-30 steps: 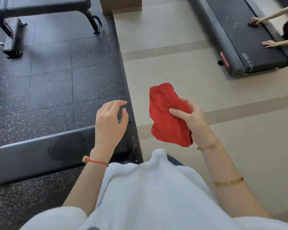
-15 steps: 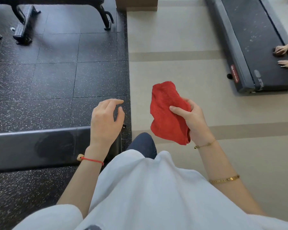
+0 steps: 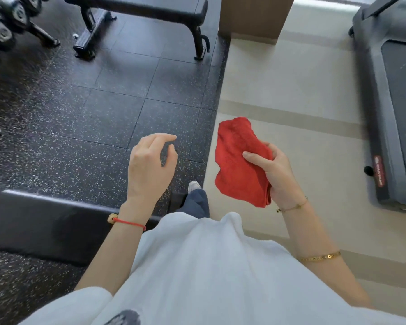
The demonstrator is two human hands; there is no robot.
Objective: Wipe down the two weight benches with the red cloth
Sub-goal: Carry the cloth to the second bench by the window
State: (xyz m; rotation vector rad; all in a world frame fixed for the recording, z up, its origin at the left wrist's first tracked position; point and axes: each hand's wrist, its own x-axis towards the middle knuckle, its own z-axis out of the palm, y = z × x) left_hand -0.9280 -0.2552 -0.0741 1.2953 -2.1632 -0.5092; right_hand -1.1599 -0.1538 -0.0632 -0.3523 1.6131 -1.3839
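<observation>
I walked past the near bench (image 3: 45, 226) toward the far bench (image 3: 148, 8). My right hand (image 3: 277, 174) held the red cloth (image 3: 239, 165); my left hand (image 3: 150, 165) hung loose, holding nothing.

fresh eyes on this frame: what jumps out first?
The red cloth stands out, bunched in the right hand over the pale floor at centre right. The left hand hangs beside it with loosely curled fingers, holding nothing, above the near end of a black bench at lower left. A second bench stands at the top, on the dark speckled mat, with a treadmill along the right edge.
</observation>
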